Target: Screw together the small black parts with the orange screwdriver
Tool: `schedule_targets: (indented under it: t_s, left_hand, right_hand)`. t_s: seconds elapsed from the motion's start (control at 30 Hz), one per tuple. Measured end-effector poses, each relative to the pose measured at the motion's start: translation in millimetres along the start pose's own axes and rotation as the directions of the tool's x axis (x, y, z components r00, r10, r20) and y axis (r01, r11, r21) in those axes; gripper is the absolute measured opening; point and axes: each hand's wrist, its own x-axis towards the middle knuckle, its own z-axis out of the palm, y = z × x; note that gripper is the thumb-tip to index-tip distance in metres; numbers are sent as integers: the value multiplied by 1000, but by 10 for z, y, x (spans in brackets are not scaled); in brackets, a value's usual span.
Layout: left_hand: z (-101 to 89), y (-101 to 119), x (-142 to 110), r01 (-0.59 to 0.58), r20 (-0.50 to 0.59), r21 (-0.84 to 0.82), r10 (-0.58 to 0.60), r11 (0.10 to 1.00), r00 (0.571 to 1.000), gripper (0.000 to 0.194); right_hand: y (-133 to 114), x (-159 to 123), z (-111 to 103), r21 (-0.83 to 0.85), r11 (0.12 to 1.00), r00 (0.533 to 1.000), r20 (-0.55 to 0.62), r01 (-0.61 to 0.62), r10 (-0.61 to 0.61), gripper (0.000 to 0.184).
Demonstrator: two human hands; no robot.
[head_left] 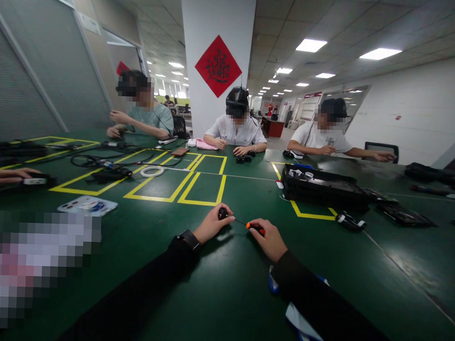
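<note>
In my right hand (269, 238) is a screwdriver (256, 228) with an orange and black handle, its thin shaft pointing left. The fingers of my left hand (213, 226) are closed on a small black part (222, 213), whose exact kind I cannot make out. The screwdriver's tip reaches to the fingers of my left hand; whether it touches the black part is hidden. Both hands are just above the green table (164, 272). A blue and white strap (307, 327) lies partly under my right sleeve.
A black tray (320, 186) with small white pieces stands to the right, near a small black part (350, 222). Cables (97, 158) and a white tape roll (152, 172) lie left. A phone (87, 205) is nearer. Several people sit around; one person's hand (16, 175) rests at the left edge.
</note>
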Motion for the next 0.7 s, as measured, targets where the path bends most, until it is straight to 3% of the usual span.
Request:
schedule_targets:
  t_s: [0.47, 0.7]
  left_hand:
    - [7, 42, -7, 26, -2, 1, -26, 1000, 1000, 23]
    - [4, 56, -7, 10, 15, -15, -10, 1000, 1000, 21]
  right_hand:
    - [9, 11, -3, 1, 999, 999, -13, -34, 34, 23]
    - [15, 12, -1, -62, 998, 999, -31, 21, -23, 18]
